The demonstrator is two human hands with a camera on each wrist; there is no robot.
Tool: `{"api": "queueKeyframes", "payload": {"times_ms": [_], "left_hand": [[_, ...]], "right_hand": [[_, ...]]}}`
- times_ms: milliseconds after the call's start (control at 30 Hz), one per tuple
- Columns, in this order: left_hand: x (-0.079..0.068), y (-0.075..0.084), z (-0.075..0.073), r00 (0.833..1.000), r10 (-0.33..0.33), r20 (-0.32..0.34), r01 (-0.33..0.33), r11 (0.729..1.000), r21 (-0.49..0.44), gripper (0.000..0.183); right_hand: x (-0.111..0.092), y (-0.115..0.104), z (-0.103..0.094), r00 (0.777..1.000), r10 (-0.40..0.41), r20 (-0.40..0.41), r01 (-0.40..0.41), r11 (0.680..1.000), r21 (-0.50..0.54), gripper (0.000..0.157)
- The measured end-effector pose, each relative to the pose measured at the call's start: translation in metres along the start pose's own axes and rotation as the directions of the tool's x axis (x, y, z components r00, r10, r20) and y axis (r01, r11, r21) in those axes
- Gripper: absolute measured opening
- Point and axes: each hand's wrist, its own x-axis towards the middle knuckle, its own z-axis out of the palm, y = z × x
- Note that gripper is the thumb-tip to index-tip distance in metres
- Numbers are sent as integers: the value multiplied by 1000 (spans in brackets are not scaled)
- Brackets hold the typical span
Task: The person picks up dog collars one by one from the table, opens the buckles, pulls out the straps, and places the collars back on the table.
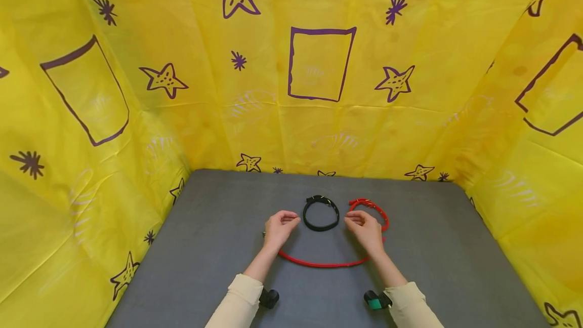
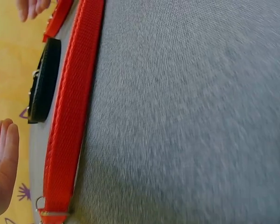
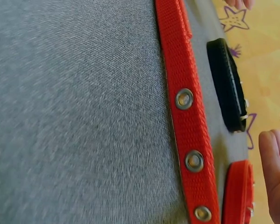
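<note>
My left hand (image 1: 279, 229) hovers left of a black buckled collar (image 1: 321, 228), its fingers relaxed and holding nothing. On the collar's other side is my right hand (image 1: 366, 230), also holding nothing, with its fingers loosely extended. This hand partly covers a smaller red collar (image 1: 386, 219), fastened into a loop behind it. A longer red collar (image 1: 323, 265) lies unfastened in a shallow curve nearer me, passing under both wrists. Its buckle end (image 2: 53, 213) shows in the left wrist view. Several metal eyelets (image 3: 194, 161) line its other end in the right wrist view.
The collars lie on a grey cloth-covered table (image 1: 455, 267). Yellow cloth walls (image 1: 273, 130) printed with purple stars and outlines rise at the back and both sides. A small black device (image 1: 269, 298) sits at the left wrist, and a black-and-green one (image 1: 376, 301) at the right.
</note>
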Motion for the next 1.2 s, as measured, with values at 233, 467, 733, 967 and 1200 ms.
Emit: {"api": "queueKeyframes", "payload": {"times_ms": [233,467,733,967,1200], "left_hand": [[6,-5,17,1000,3,-23,-2,1000,29,12],[9,-8,28,998,37,-54,-33,997,69,14],[10,-9,34,996,0,-85,9,994,109,16],[11,-13,40,996,-6,-91,20,988,153,19],[12,-13,44,995,-2,-102,20,984,179,21]], "right_hand": [[7,4,13,996,-81,-47,76,992,-97,16],[12,8,24,990,-122,-69,113,986,-124,16],[14,8,33,966,-240,-92,214,950,-229,13],[15,9,40,963,-254,-89,220,933,-285,12],[15,11,46,966,-243,-93,206,932,-297,14]]}}
